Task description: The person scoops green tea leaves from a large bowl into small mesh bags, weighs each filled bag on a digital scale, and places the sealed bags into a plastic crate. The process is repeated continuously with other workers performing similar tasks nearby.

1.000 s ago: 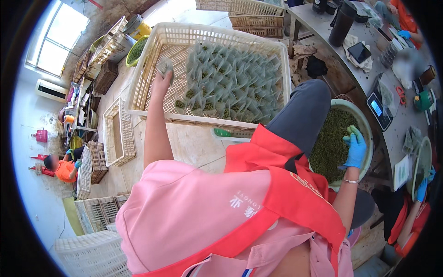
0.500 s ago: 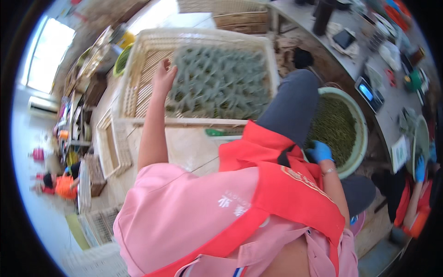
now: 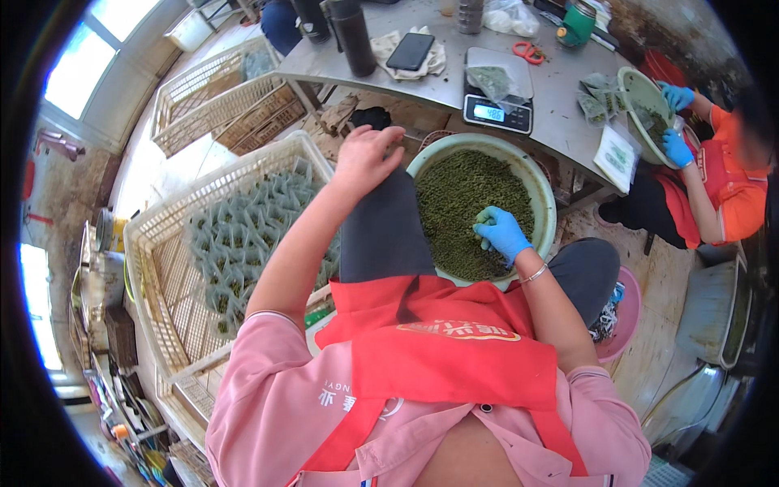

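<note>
My right hand (image 3: 503, 235), in a blue glove, is over a pale green basin (image 3: 545, 203) filled with small green granules (image 3: 466, 191). Its fingers are curled together and their tips look greenish; what they hold, if anything, is hidden. My bare left hand (image 3: 369, 158) is raised above my knee near the table edge, fingers loosely bent and apart, with nothing seen in it. Under my left arm a cream plastic crate (image 3: 166, 312) holds rows of clear pouches (image 3: 251, 235) with green contents. A digital scale (image 3: 497, 115) on the table bears a pouch (image 3: 491, 81).
The metal table (image 3: 430, 91) also carries a phone (image 3: 411, 51), dark flask (image 3: 352, 36), red scissors (image 3: 528, 53) and filled pouches (image 3: 599, 101). At right a co-worker's gloved hands (image 3: 677, 146) hold another basin (image 3: 631, 81). A pink tub (image 3: 625, 325) sits by my right leg.
The view has swung right toward the table and scale. My left hand has gone from over the crate to near the table. My right hand stays at the basin, now with its fingers showing.
</note>
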`<state>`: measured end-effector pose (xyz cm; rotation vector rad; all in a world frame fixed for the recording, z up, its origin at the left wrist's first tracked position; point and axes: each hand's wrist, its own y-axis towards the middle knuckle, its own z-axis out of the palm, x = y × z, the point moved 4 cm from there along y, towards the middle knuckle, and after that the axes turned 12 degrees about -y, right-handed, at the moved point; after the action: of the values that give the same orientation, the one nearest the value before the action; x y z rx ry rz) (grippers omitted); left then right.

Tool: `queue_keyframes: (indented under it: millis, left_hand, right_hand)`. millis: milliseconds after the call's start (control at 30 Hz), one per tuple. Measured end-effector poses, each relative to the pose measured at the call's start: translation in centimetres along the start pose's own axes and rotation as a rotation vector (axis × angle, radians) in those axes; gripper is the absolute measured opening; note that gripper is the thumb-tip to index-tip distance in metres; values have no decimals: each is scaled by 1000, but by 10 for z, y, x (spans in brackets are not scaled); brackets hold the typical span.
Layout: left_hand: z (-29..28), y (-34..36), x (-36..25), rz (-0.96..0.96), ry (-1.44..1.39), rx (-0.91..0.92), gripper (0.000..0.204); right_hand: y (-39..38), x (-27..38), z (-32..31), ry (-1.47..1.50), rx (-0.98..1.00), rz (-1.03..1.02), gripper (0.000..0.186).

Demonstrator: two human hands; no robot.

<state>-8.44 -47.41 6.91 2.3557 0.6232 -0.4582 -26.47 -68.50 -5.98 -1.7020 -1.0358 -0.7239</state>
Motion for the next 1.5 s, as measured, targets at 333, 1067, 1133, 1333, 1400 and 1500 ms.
queue_keyframes:
  millis: [333,1067,1133,1333,1400,1500]
  left_hand:
    - [93,22,5,7,45,170,20]
    - [89,13,11,-62,-8,115,16]
    - [86,13,8,-89,-30,118,16]
    - [92,20,8,-96,-31,135,17]
    - [95,19,7,-75,-31,146,17]
    - [90,18,7,-89,-44,142,17]
  right_hand:
    - [66,99,-106,601,-393,-182,17]
    - [27,-43,63,-825,79,-328,9]
    - [17,-32,32,-232,165,97,6]
    - [25,13,-56,452,-75,29,8]
    - [42,54,-87,628,-227,-193,17]
    - [64,92,-112,784,-296,-158,32]
